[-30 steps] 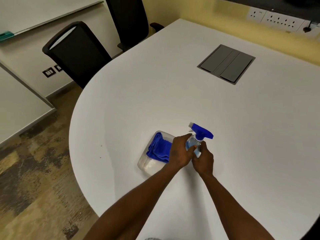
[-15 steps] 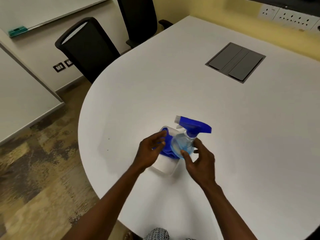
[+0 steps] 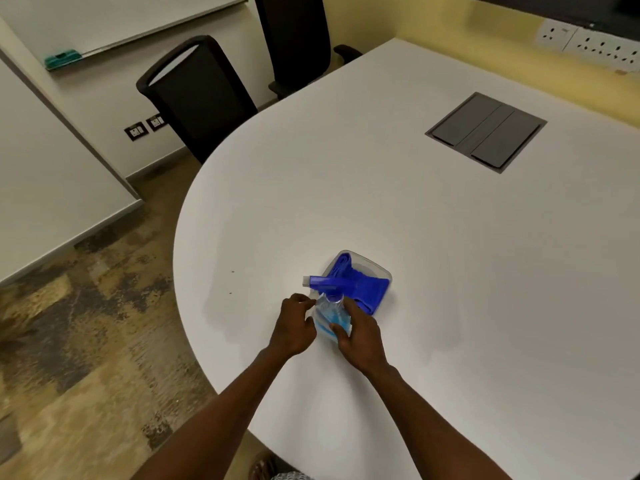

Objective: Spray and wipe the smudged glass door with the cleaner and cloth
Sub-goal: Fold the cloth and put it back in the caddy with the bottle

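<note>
White and rounded at its near end, the bench (image 3: pixel 415 209) fills a small meeting room with cream and yellow walls, two black office chairs (image 3: pixel 201 95) drawn up on its far side. A grey cable hatch (image 3: pixel 485 131) sits flush in the bench top, well apart from the action. At the near edge, a person holds a clear spray bottle (image 3: pixel 330 315) of blue cleaner between both hands. The right hand (image 3: pixel 360 336) is wrapped around the bottle's body, thumb across the front; the left hand (image 3: pixel 294 329) sits just beside it, fingers loosely curled and touching the bottle's left side. The bottle's blue trigger head (image 3: pixel 327 284) points left. No brand or label can be read on the bottle; its front is too blurred and partly covered by fingers. Just behind it, a folded blue cloth (image 3: pixel 360 284) lies in a clear plastic tray (image 3: pixel 379 266) on the bench. Wall sockets (image 3: pixel 588 46) line the yellow wall at upper right, their markings too small to read. A teal eraser (image 3: pixel 62 59) rests on the whiteboard ledge at upper left. Mottled brown carpet (image 3: pixel 86 323) covers the floor.
</note>
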A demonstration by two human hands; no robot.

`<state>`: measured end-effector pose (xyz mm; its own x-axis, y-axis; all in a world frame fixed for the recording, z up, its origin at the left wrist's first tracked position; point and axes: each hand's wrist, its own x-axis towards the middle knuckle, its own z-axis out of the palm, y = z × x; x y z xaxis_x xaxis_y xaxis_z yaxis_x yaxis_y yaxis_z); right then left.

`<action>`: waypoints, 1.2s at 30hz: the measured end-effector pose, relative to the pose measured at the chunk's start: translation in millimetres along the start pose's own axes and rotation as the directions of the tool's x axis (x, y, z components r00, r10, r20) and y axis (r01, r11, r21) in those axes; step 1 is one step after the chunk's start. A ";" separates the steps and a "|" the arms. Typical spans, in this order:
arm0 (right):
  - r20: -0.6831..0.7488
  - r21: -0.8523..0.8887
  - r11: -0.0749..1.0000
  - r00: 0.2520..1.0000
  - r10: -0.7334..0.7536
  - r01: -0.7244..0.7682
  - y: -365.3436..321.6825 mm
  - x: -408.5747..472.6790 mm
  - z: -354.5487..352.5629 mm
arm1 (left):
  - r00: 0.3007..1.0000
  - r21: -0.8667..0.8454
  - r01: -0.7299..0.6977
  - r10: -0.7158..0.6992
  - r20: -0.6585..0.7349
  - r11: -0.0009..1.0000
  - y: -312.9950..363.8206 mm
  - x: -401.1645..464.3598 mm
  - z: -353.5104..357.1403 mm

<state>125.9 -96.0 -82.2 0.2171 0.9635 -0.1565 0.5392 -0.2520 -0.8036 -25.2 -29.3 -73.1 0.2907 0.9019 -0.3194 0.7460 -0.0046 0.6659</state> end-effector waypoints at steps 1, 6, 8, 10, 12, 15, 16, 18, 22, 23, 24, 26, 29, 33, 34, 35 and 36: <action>0.007 -0.009 1.000 1.000 0.004 -0.004 -0.7 0.0 0.3 | 1.000 0.003 0.012 -0.012 -0.008 1.000 -1.3 -1.0 2.1; 0.039 -0.023 1.000 0.999 0.009 -0.008 5.2 0.9 3.0 | 0.990 -0.006 0.021 -0.022 -0.140 1.000 -8.2 -3.7 7.5; -0.017 0.005 1.000 1.000 -0.010 0.010 14.8 -4.5 1.3 | 0.987 -0.077 0.054 -0.065 -0.148 0.996 -13.1 -1.0 7.9; -0.215 0.096 0.994 0.973 0.079 -0.060 24.4 -11.2 -1.6 | 0.990 -0.175 0.093 -0.109 -0.086 0.980 -15.9 2.8 5.6; -0.372 0.261 0.933 0.866 0.334 -0.248 26.4 -14.3 -7.4 | 0.994 -0.212 0.101 -0.109 -0.024 0.972 -11.7 4.7 0.7; -0.111 0.401 0.777 0.816 0.568 -0.486 36.2 -7.9 -4.1 | 0.990 -0.237 0.143 -0.141 0.025 0.961 -0.8 7.6 -1.1; -0.031 0.400 0.759 0.820 0.572 -0.514 38.3 -6.1 -0.7 | 0.987 -0.235 0.161 -0.158 0.031 0.959 3.6 7.5 -0.3; -0.017 0.399 0.749 0.812 0.583 -0.530 45.4 -1.3 8.2 | 0.985 -0.247 0.169 -0.168 0.024 0.954 9.4 6.1 3.3; -0.082 0.358 0.757 0.789 0.609 -0.547 57.2 3.7 16.0 | 0.988 -0.257 0.143 -0.151 -0.011 0.956 12.6 0.6 13.4; -0.095 0.347 0.762 0.787 0.609 -0.547 60.9 3.3 16.1 | 0.989 -0.261 0.140 -0.148 -0.013 0.955 14.6 -1.4 15.2; -0.116 0.343 0.768 0.787 0.606 -0.541 64.7 1.6 15.0 | 0.990 -0.258 0.135 -0.143 -0.011 0.957 17.7 -3.9 17.3; -0.152 0.342 0.779 0.787 0.598 -0.526 71.2 -4.4 10.3 | 0.993 -0.242 0.111 -0.116 -0.010 0.964 24.3 -8.3 22.3; -0.186 0.367 0.779 0.780 0.597 -0.509 75.6 -17.0 -4.3 | 0.998 -0.228 0.055 -0.057 -0.003 0.972 34.9 -12.3 33.0; -0.207 0.402 0.758 0.755 0.622 -0.514 86.0 -36.5 -25.6 | 0.999 -0.225 -0.017 0.026 0.041 0.974 50.9 -15.6 49.4; -0.206 0.411 0.749 0.748 0.631 -0.519 87.9 -42.4 -31.4 | 0.997 -0.215 -0.032 0.045 0.059 0.976 54.8 -17.1 53.7; -0.204 0.423 0.739 0.740 0.641 -0.524 90.7 -47.2 -36.1 | 0.995 -0.207 -0.050 0.065 0.069 0.977 58.6 -18.5 58.1; -0.201 0.433 0.730 0.733 0.650 -0.529 92.2 -51.6 -40.9 | 0.994 -0.199 -0.060 0.077 0.080 0.978 61.6 -19.9 62.3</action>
<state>197.7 -172.6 -124.7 0.6732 0.5238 -0.5220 -0.0738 -0.6547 -0.7523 52.3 -74.4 -67.7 0.3945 0.8612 -0.3205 0.5930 0.0279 0.8047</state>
